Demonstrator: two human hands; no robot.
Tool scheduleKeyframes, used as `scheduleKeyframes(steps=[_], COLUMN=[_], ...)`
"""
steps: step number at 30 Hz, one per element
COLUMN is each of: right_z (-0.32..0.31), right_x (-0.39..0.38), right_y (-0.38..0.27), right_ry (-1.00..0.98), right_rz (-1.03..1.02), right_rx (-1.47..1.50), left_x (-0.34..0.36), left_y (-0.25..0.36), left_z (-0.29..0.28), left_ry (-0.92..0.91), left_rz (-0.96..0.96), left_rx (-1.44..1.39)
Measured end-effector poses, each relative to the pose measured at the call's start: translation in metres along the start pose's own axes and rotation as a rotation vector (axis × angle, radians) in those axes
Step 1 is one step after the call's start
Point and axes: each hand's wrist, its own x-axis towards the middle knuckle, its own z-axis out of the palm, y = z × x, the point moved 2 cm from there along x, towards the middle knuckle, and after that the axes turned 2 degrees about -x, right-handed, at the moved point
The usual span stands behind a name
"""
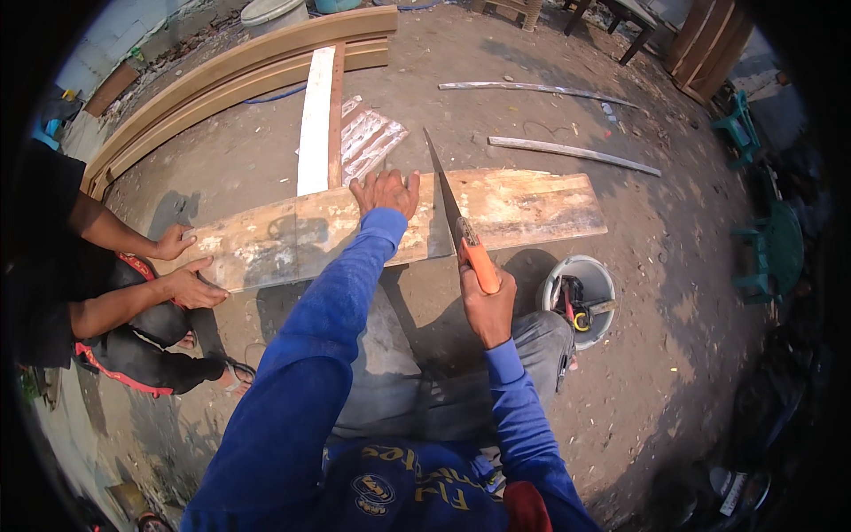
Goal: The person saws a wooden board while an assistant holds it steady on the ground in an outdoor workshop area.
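A long, weathered wooden board [496,204] lies crosswise in front of me. My left hand [386,193] presses on its top near the far edge, fingers spread. My right hand [487,310] grips the orange handle of a handsaw [452,208], whose blade crosses the board just right of my left hand. A co-worker's two hands [191,284] hold the board's left end from the side. Below the board are my legs in grey trousers [386,381].
A grey bucket [603,277] of tools stands right of my knee. Beyond the board lie white planks [315,115], thin strips [572,155] and corrugated scraps [372,142]. Long timber beams [222,84] are at back left. Green plastic chairs [776,248] line the right side.
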Motion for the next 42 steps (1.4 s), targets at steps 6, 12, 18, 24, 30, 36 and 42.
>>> scheduleKeyframes(steps=[6,12,18,24,30,36,42], right_z=[-0.044,-0.04,0.008,-0.076,0.011,-0.027,-0.041], right_x=[-0.129,-0.124,-0.03,-0.197,-0.014,-0.122,-0.136], right_y=[0.023,0.03,0.028,0.038,0.045,0.05,0.06], right_ry=[0.03,0.072,-0.017,0.001,0.087,0.004,-0.021], right_rz=[0.058,-0.001,-0.01,0.161,-0.152,0.031,0.132], right_rx=[0.056,0.038,0.082,-0.142,0.038,0.013,-0.04], left_x=[-0.003,0.001,-0.003,-0.001,0.006,-0.002,0.004], left_y=[-0.016,-0.004,-0.021,-0.013,0.003,-0.02,-0.005], left_z=[0.005,0.004,0.011,-0.005,-0.004,-0.002,-0.003], left_ry=[0.039,0.019,0.077,-0.019,-0.076,-0.012,-0.051], left_rz=[-0.015,0.008,0.031,-0.012,0.0,-0.016,-0.016], left_rx=[-0.009,-0.019,-0.034,-0.061,-0.038,-0.038,-0.05])
